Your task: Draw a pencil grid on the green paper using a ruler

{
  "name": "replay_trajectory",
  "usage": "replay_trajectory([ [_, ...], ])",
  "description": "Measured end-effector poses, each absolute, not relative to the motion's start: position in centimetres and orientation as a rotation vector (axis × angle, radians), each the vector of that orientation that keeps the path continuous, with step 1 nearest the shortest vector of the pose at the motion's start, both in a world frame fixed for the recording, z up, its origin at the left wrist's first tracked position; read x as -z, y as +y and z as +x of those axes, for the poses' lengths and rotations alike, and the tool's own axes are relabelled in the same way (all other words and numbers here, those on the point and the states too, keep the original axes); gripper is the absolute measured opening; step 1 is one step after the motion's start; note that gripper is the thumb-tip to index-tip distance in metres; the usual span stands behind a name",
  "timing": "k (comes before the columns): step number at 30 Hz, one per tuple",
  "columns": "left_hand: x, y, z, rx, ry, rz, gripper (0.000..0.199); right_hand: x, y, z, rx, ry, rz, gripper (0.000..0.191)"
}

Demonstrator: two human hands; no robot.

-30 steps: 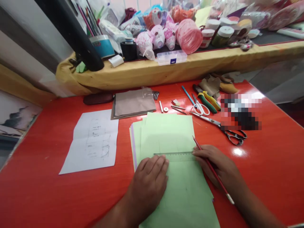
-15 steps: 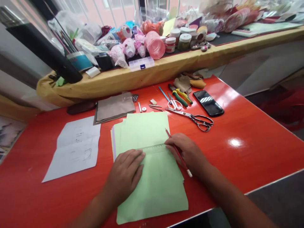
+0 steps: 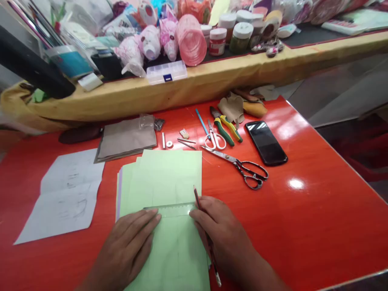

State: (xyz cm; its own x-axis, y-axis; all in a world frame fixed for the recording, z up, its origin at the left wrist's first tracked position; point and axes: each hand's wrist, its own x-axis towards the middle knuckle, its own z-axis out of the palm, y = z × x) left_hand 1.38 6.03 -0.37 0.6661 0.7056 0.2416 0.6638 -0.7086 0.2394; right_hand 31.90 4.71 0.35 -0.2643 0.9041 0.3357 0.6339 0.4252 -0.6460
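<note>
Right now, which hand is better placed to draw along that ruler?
Probably your right hand. It holds the red pencil upright beside the clear ruler. Your left hand lies flat and open on the green paper, so it looks better for keeping things steady.

A glossy red table fills the near side, with a bright glare of light on its top. A yellow cloth-covered shelf runs along the far edge, and dark floor shows off to the right.
</note>
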Motion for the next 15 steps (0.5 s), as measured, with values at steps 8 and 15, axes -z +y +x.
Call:
replay_trajectory([
  [8, 0.39, 6.24, 1.63, -0.551, 1.108, 2.775, 0.049, -0.74, 4.63, 32.43, -0.566, -2.017, -1.276, 0.022],
  [15, 0.11, 6.44, 1.86, -0.582, 1.07, 2.816, 0.043, -0.92, 4.19, 32.5, -0.627, -2.047, -1.28, 0.022],
])
